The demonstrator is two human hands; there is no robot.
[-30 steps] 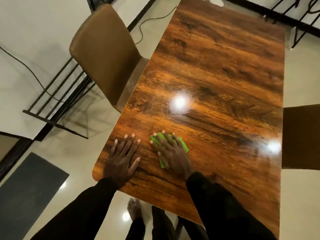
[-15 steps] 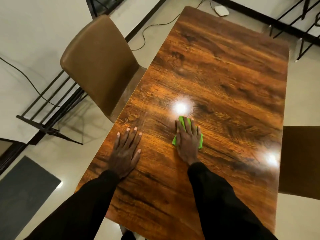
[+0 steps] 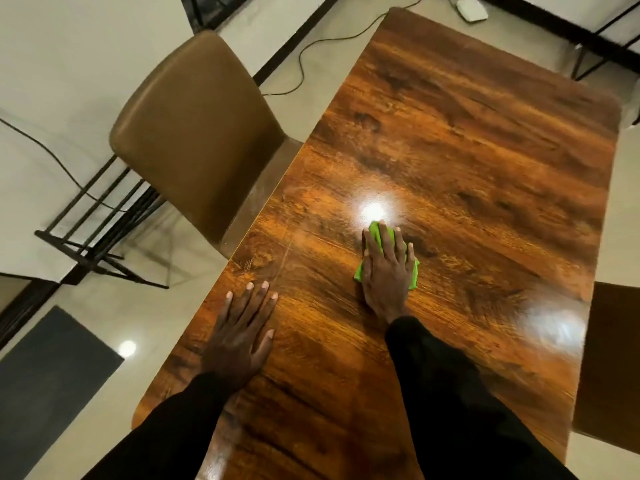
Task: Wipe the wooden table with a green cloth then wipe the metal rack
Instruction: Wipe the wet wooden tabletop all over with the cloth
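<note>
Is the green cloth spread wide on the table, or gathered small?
Gathered small: the green cloth peeks out only around the right hand pressing it on the wooden table. Folds unclear.

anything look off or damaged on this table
Nothing spilled or broken. One faint pale line crosses the glossy wooden table just beyond the left hand, maybe a scratch or smear. The right hand presses the green cloth flat.

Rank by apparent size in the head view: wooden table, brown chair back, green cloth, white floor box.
wooden table
brown chair back
green cloth, mostly under the right hand
white box, farther away, so unsure
</note>
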